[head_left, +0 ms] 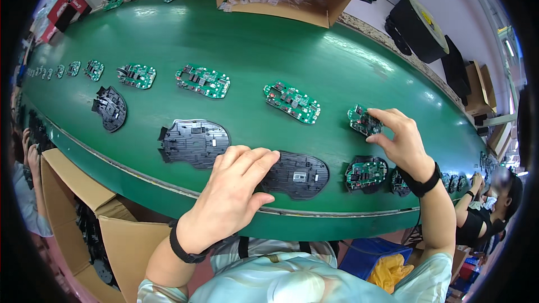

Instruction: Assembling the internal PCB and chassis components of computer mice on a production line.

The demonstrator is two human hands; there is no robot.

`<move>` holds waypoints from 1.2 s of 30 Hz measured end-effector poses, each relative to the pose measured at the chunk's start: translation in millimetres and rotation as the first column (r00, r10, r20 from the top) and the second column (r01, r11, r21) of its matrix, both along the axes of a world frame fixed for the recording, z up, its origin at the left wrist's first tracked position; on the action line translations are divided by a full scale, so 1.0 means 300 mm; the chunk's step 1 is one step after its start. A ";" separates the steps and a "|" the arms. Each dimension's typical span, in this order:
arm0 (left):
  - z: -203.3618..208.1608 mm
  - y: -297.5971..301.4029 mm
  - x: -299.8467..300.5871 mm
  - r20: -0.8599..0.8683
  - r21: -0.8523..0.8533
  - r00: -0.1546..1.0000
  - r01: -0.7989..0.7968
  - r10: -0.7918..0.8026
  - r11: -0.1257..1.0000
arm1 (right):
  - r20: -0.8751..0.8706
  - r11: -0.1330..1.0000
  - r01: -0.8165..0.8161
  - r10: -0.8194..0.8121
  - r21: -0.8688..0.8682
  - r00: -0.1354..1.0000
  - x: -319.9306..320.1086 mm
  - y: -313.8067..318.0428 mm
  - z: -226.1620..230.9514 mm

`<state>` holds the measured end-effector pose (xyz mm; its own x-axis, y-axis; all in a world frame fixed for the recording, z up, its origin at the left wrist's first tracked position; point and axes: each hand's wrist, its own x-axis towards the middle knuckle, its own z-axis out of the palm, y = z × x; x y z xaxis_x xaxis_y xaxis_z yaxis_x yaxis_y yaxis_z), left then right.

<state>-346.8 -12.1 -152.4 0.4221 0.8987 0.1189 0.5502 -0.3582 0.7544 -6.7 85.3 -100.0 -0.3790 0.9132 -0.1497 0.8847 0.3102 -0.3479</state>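
My right hand pinches a small green circuit board between thumb and fingers, just above the green work surface. Part of that board is hidden behind the fingers. My left hand lies with fingers stretched and thumb apart at the left end of a black plastic shell; whether it presses on the shell I cannot tell. Left of that hand is another black shell, inner side up. Right of the shells, a green board sits in a black shell below my right hand.
More circuit boards form a row along the green belt. A third shell lies far left. An open carton of clear pieces stands at the back, another carton at lower left. Co-workers sit at both sides.
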 end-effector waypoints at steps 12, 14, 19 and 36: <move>-0.022 0.014 0.031 0.083 0.006 0.997 -0.004 0.003 1.000 | -0.117 0.887 -0.374 0.416 0.271 0.902 -0.281 -0.260 -0.068; -0.026 0.016 0.030 0.087 0.002 0.996 0.001 -0.001 1.000 | -0.061 0.878 -0.398 0.428 0.266 0.902 -0.290 -0.263 -0.074; -0.028 0.048 0.016 0.077 -0.016 0.997 0.018 -0.017 1.000 | -0.064 0.895 -0.365 0.392 0.259 0.918 -0.311 -0.247 -0.097; 0.013 0.129 0.112 0.058 -0.045 0.997 0.055 -0.052 0.997 | -0.066 0.913 -0.320 0.346 0.253 0.936 -0.235 -0.188 -0.098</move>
<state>-313.2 26.5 -148.5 0.4634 0.8802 0.1026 0.4870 -0.3496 0.8004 -77.4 28.8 -129.4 -0.6692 0.7346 0.1117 0.6772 0.6648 -0.3153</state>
